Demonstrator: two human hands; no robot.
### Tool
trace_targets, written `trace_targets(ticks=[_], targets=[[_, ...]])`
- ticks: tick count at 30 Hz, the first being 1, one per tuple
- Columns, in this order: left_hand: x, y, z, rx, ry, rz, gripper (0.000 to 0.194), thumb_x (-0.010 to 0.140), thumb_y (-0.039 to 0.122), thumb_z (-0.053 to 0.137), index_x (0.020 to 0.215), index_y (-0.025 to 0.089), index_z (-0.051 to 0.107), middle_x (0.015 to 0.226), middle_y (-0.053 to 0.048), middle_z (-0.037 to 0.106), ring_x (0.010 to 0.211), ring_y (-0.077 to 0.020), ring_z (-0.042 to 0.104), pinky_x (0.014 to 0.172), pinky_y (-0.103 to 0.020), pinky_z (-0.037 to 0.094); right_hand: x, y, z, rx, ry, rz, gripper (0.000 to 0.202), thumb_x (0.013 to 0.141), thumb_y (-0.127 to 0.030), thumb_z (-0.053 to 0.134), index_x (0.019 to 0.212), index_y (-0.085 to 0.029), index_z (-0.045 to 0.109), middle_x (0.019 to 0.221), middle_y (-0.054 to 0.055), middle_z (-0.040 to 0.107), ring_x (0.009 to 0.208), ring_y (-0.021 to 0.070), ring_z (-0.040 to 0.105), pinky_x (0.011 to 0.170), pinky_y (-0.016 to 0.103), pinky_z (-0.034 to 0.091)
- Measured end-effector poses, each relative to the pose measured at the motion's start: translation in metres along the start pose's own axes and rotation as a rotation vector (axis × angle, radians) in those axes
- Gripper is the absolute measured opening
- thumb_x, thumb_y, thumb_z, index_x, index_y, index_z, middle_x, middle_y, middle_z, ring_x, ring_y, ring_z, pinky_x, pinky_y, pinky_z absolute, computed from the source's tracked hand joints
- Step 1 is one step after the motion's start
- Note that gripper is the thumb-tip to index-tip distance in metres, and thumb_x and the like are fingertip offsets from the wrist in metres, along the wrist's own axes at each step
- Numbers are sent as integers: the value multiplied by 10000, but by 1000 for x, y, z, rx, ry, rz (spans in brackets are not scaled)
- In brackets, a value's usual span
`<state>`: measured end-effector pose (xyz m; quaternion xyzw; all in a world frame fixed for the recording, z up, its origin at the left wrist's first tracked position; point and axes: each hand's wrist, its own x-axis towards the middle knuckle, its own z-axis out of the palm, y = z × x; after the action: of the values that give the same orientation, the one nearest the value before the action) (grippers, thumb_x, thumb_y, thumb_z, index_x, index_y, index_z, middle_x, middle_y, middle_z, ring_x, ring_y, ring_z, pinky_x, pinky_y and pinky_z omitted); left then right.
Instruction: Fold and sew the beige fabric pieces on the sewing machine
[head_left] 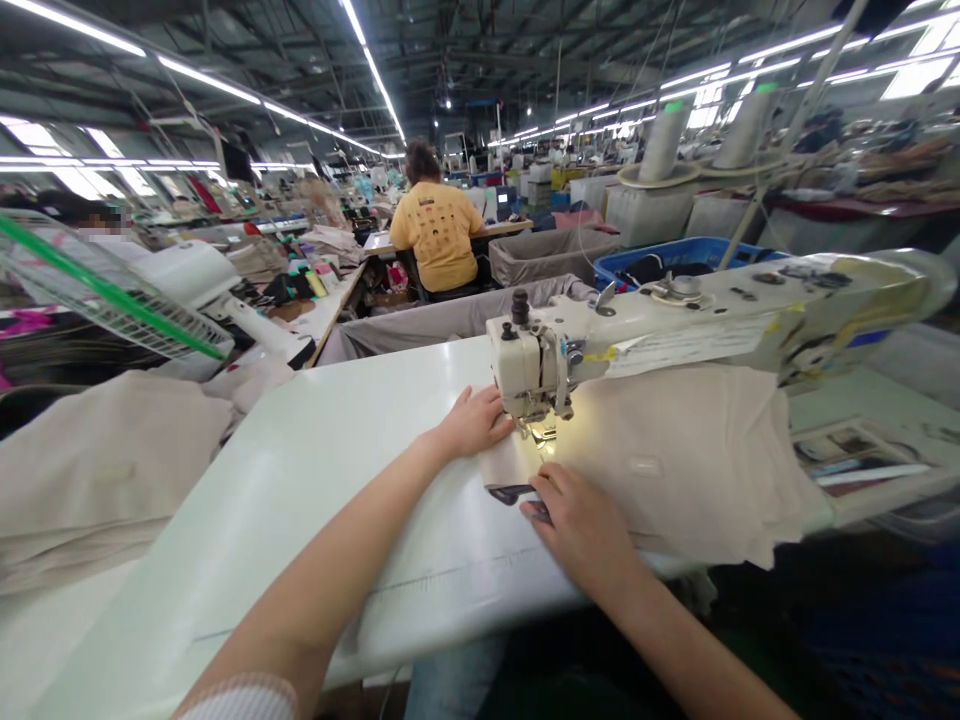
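Observation:
A white sewing machine (pixel 517 365) stands on a pale table, its lamp lighting the needle area and presser foot (pixel 545 436). Beige fabric (pixel 675 450) lies in layers under the machine arm and reaches left past the foot. My left hand (pixel 476 420) rests with its fingers stretched out at the fabric's left edge, beside the needle. At the near edge, my right hand (pixel 581 515) has curled fingers gripping the fabric in front of the foot. A dark strip (pixel 510 493) shows along that edge. Something dark under my right fingertips is too small to make out.
More beige fabric (pixel 112 460) is heaped at the left. Beyond the table stand a grey cloth-lined bin (pixel 420 325) and a blue basket (pixel 611 265). Thread cones (pixel 664 145) rise behind the machine. A person in a yellow shirt (pixel 439 235) sits ahead, facing away.

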<state>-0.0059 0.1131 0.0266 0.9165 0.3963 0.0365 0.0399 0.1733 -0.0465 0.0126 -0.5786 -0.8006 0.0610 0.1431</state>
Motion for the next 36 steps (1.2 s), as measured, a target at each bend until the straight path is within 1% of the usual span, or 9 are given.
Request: trace_targets(ticks=[3,14,20,24,27,28,30,33,36], targets=[[2,-2,1,-14,21,30,331,991,362,464,1266,249,610,1401,-83,589,1331,-272,482,1146,-520,334,1,0,1,2,-8,9,122,981,-267,586,1054,-189,646,1115,63,671,966,214,662,752,294,517],[1,-2,3,-34,52,17,322,981,354,485,1251,243,618,1368,-82,603,1304,-268,496,1144,-507,334,3,2,-2,-17,-46,3,109,984,-261,590,1041,-186,645,1121,51,669,938,202,663,708,296,485],[2,-5,5,-9,51,10,307,981,366,481,1206,231,641,1339,-95,619,1278,-280,520,1118,-515,362,7,5,0,-37,-58,-11,79,978,-231,592,1002,-194,657,1071,34,675,869,181,671,657,290,458],[4,-5,2,38,32,-22,286,987,359,480,1203,254,636,1319,-80,624,1254,-277,543,1121,-548,356,12,6,1,-43,-44,-5,102,994,-234,565,998,-195,660,1080,23,675,835,171,676,624,294,443],[-1,9,-1,128,69,-96,255,998,325,470,1147,227,651,1249,-98,648,1223,-290,561,1127,-592,341,15,6,-1,-48,-49,2,140,1008,-231,533,982,-197,667,1073,24,680,824,171,682,623,290,443],[-6,16,0,154,92,-112,247,1002,300,458,1104,204,662,1199,-111,662,1197,-291,575,1117,-581,362,15,6,-2,-47,-57,4,153,1012,-230,522,986,-196,669,1076,27,682,824,171,683,626,287,446],[-20,34,2,161,116,-91,246,1001,228,434,1014,165,672,1088,-128,680,1124,-279,610,1060,-505,449,13,6,-4,-42,-74,10,170,1018,-232,507,1022,-192,672,1099,38,686,828,173,688,634,283,456],[-47,57,9,36,111,74,211,967,145,457,1017,171,661,1073,-108,678,1071,-239,635,960,-384,539,10,7,-5,-24,-88,13,193,1019,-228,498,1110,-191,664,1173,53,685,861,180,697,672,283,481],[-68,68,13,-57,127,225,233,990,168,433,1089,173,645,1123,-109,675,1116,-241,627,978,-389,553,6,8,-6,-11,-97,9,248,1017,-209,486,1218,-192,632,1252,62,673,904,188,705,718,285,499]])
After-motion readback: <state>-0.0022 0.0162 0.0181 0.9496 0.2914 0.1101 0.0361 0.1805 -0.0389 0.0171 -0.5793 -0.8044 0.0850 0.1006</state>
